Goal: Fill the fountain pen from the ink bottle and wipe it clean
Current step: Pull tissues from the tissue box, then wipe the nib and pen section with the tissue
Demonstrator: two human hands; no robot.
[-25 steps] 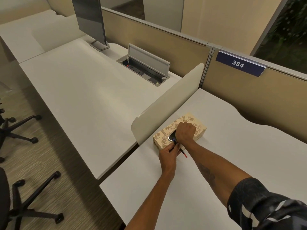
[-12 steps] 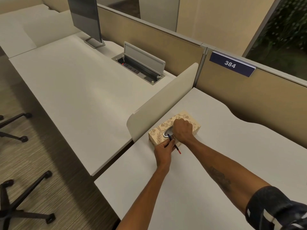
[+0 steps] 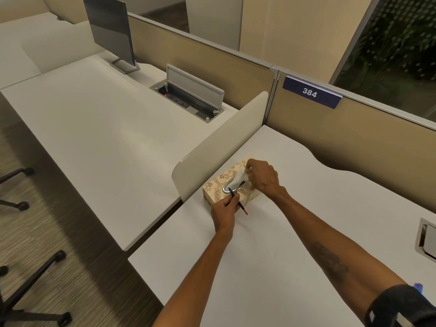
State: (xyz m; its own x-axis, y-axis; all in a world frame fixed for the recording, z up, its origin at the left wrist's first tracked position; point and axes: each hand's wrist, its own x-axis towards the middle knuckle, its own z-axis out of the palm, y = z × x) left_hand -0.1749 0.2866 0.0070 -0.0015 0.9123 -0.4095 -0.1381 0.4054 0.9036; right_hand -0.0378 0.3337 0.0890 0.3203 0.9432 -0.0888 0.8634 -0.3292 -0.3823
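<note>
A beige floral tissue box (image 3: 218, 188) lies on the white desk (image 3: 271, 244) beside a low cream divider. My right hand (image 3: 263, 179) pinches a white tissue (image 3: 240, 178) that rises partly out of the box's slot. My left hand (image 3: 225, 212) rests at the box's near end and grips a thin dark pen (image 3: 237, 200) with a red tip, held slanted across the fingers. No ink bottle is in view.
The cream divider (image 3: 219, 147) separates this desk from the left desk, which bears a monitor (image 3: 108, 31) and an open cable tray (image 3: 188, 97). A metal grommet (image 3: 427, 239) sits at the right edge. Chair bases (image 3: 28, 286) stand on the floor at left.
My right hand has lifted off the box top and drawn a white tissue up out of the slot. My left hand keeps the pen by the box.
</note>
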